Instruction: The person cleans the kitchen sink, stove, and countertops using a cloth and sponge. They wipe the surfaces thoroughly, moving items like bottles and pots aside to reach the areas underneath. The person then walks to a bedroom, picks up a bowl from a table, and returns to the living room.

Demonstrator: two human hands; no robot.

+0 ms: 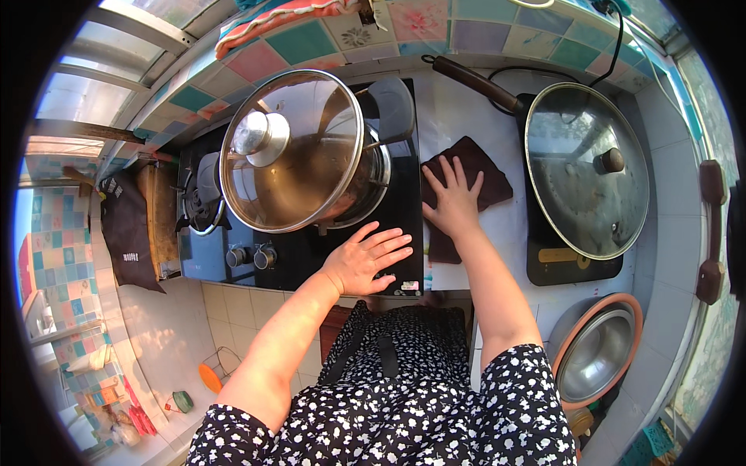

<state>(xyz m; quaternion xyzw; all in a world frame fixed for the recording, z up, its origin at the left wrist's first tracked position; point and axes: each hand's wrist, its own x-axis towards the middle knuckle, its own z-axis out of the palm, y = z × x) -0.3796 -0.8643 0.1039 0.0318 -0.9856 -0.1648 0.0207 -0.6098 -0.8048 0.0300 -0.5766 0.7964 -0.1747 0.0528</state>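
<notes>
My right hand (452, 194) lies flat with fingers spread on a dark brown cloth (486, 175), which rests on the white counter just right of the gas stove. The palm hides part of the cloth. My left hand (365, 260), fingers stretched and apart, is over the front right part of the black stove top (311, 264) and holds nothing. Beyond it stands a steel pot with a domed glass lid (311, 171) and a shiny metal knob. Two stove knobs (252, 256) are left of my left hand.
At the right, a frying pan with a glass lid (583, 179) sits on a black induction cooker (575, 268), its brown handle (474, 84) pointing to the far left. Nested metal bowls (594, 353) stand near right. A brown bag (128, 225) hangs by a wooden board (162, 221) at left.
</notes>
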